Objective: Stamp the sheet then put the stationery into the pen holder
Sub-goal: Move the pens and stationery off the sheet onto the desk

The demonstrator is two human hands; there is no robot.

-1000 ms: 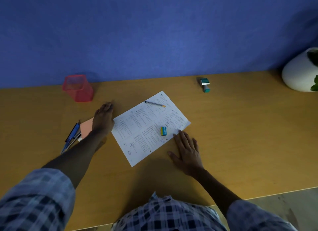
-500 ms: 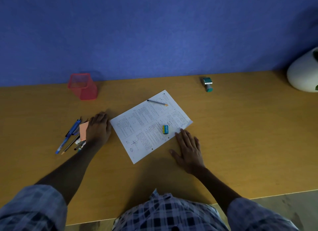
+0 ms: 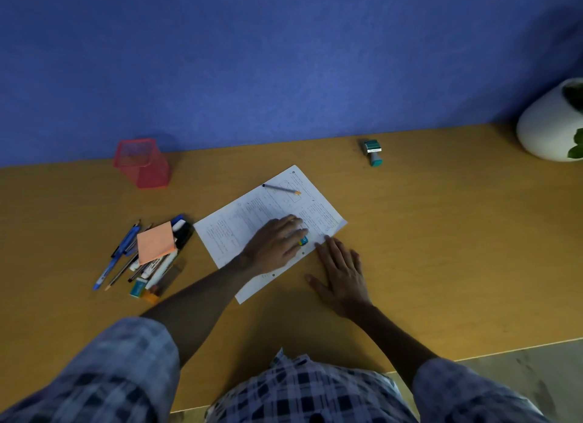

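A printed white sheet (image 3: 252,221) lies tilted at the middle of the wooden desk. My left hand (image 3: 274,244) rests flat on it, fingers spread, fingertips touching a small blue eraser (image 3: 303,240). My right hand (image 3: 342,273) lies flat on the desk by the sheet's right corner, holding nothing. A pencil (image 3: 281,189) lies on the sheet's far part. The teal stamp (image 3: 373,152) lies on its side near the wall, right of the sheet. The red mesh pen holder (image 3: 142,163) stands at the back left.
Left of the sheet is a pile of stationery: an orange sticky-note pad (image 3: 155,246), blue pens (image 3: 118,258), markers (image 3: 161,266) and an eraser (image 3: 138,288). A white plant pot (image 3: 550,124) stands at the far right. The desk's front edge (image 3: 504,350) runs near my body.
My left hand has left the stationery pile and moved right onto the sheet, reaching the blue eraser. The pile is now uncovered. My right hand has stayed put.
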